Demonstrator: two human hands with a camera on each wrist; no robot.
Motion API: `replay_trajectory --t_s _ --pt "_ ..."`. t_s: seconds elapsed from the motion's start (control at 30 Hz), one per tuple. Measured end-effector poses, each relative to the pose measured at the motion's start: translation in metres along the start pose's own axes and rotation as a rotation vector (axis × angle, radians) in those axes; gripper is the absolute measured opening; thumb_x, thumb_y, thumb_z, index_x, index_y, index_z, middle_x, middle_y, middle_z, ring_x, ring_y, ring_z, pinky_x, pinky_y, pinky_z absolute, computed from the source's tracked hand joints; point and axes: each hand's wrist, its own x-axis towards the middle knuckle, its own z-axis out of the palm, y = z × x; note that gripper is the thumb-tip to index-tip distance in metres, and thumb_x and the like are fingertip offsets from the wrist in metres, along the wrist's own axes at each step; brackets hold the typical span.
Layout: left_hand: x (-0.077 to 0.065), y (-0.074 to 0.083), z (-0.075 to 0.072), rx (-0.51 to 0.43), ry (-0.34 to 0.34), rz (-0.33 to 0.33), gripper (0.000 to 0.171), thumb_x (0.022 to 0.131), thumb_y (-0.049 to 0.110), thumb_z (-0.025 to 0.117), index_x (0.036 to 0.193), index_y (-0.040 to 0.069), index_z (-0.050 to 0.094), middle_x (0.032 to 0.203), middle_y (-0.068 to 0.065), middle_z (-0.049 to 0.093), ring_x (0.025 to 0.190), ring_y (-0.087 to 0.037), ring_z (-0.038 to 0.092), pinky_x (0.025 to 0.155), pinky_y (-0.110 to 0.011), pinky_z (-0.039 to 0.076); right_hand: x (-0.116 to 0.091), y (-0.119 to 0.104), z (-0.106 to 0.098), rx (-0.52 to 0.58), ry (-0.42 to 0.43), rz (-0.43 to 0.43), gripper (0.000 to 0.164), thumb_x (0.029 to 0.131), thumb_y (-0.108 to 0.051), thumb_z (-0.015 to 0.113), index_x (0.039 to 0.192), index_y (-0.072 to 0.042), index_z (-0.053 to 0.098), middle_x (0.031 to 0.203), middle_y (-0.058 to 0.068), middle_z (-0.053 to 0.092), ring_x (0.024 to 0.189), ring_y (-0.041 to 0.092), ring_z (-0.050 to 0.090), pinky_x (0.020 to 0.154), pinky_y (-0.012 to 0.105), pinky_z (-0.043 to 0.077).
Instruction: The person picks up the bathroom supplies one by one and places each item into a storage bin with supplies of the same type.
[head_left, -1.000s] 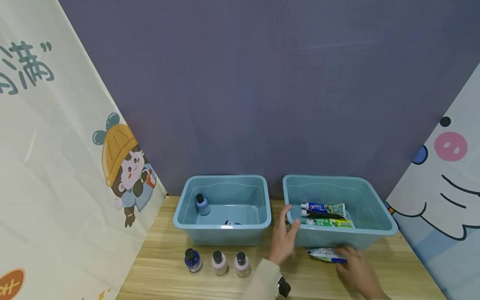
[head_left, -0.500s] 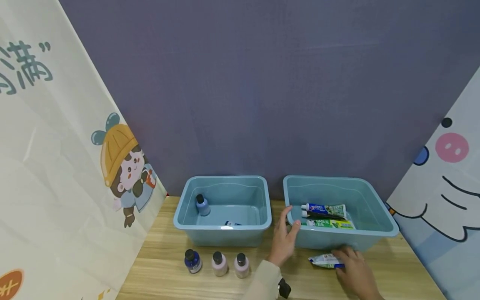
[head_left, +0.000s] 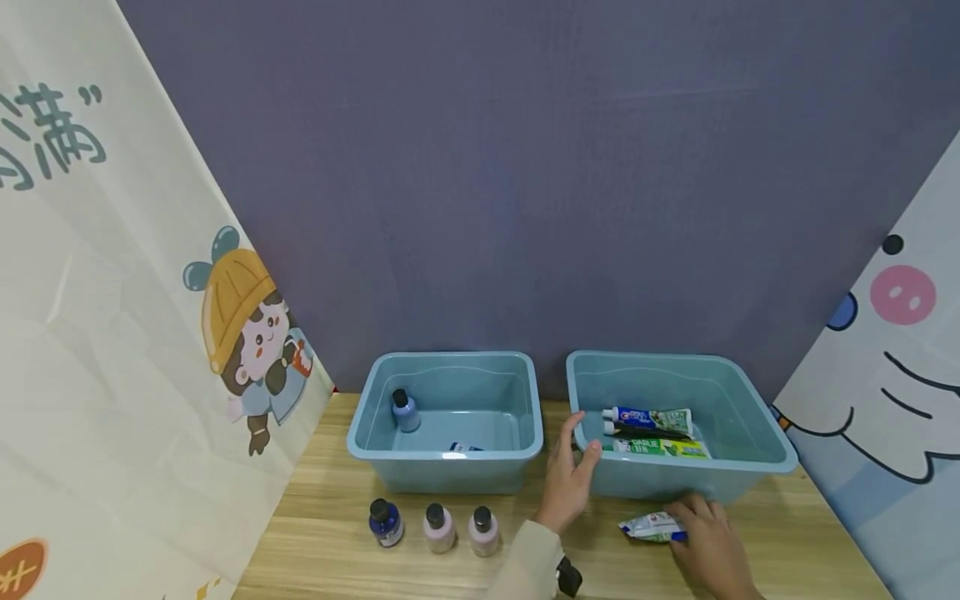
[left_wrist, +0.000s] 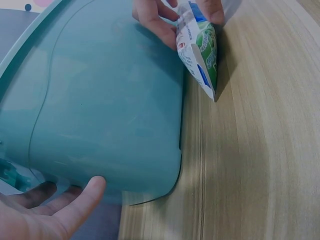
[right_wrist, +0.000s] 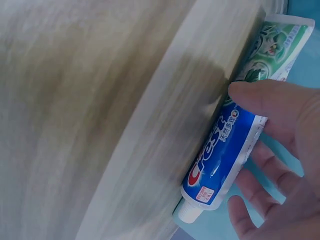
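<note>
My right hand (head_left: 712, 543) holds a blue, white and green toothpaste tube (head_left: 651, 527) in front of the right-hand blue bin (head_left: 675, 478). In the right wrist view, the thumb lies across the middle of the toothpaste tube (right_wrist: 220, 145), and its white cap points to the lower left. At that bin's front left corner, my left hand (head_left: 566, 492) holds on, thumb on the front wall and fingers round the side. Inside the bin lie a Crest tube (head_left: 652, 417), a dark tube (head_left: 647, 431) and a green and yellow Darlie tube (head_left: 660, 448).
To the left stands a second blue bin (head_left: 450, 472) with a pale blue bottle (head_left: 406, 413) inside. A dark blue bottle (head_left: 386, 525) and two pink bottles (head_left: 438, 530) stand in a row before it on the wooden table (head_left: 315, 517). A dark backdrop (head_left: 480, 183) rises behind.
My right hand has drawn slightly towards me, and the toothpaste tube has tipped and shifted a little away from the bin's front wall. My left hand stays at the corner.
</note>
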Motion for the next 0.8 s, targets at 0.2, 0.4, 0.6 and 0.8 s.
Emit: replay_trajectory --t_s 0.2,0.4,0.6,0.8 --pt "0.0004 -0.0003 -0.0002 0.000 -0.004 0.004 0.048 0.106 0.053 0.047 0.149 0.059 0.029 0.162 0.008 0.039 0.146 -0.029 0.042 0.113 -0.060 0.039 -0.0009 0.0013 0.0016 -0.019 0.030 -0.028 0.038 0.070 -0.013 0.087 0.106 -0.011 0.075 0.110 0.010 0.064 0.103 0.037 0.056 0.083 0.061 0.045" --pt "0.0000 0.0013 -0.0012 0.001 -0.004 0.000 0.047 0.106 0.052 0.047 0.149 0.058 0.029 0.162 0.007 0.040 0.146 -0.029 0.042 0.113 -0.059 0.039 -0.0005 0.0013 0.0019 -0.035 0.038 -0.038 0.036 0.070 -0.012 0.085 0.105 -0.012 0.076 0.110 0.010 0.065 0.102 0.036 0.056 0.080 0.060 0.047" --pt "-0.0001 0.0011 -0.0013 0.006 -0.006 -0.001 0.048 0.106 0.052 0.047 0.150 0.059 0.029 0.163 0.007 0.038 0.146 -0.030 0.042 0.112 -0.060 0.039 0.0011 0.0002 0.0004 -0.045 0.010 -0.029 0.036 0.070 -0.010 0.083 0.105 -0.013 0.076 0.111 0.010 0.065 0.103 0.036 0.057 0.081 0.060 0.047" --pt "-0.0002 -0.0003 -0.0013 0.004 -0.013 -0.010 0.048 0.106 0.053 0.047 0.149 0.061 0.028 0.164 0.006 0.037 0.147 -0.029 0.041 0.113 -0.060 0.039 0.0011 0.0023 0.0008 -0.041 0.029 -0.046 0.036 0.068 -0.010 0.083 0.103 -0.013 0.076 0.110 0.009 0.066 0.102 0.035 0.057 0.082 0.060 0.048"
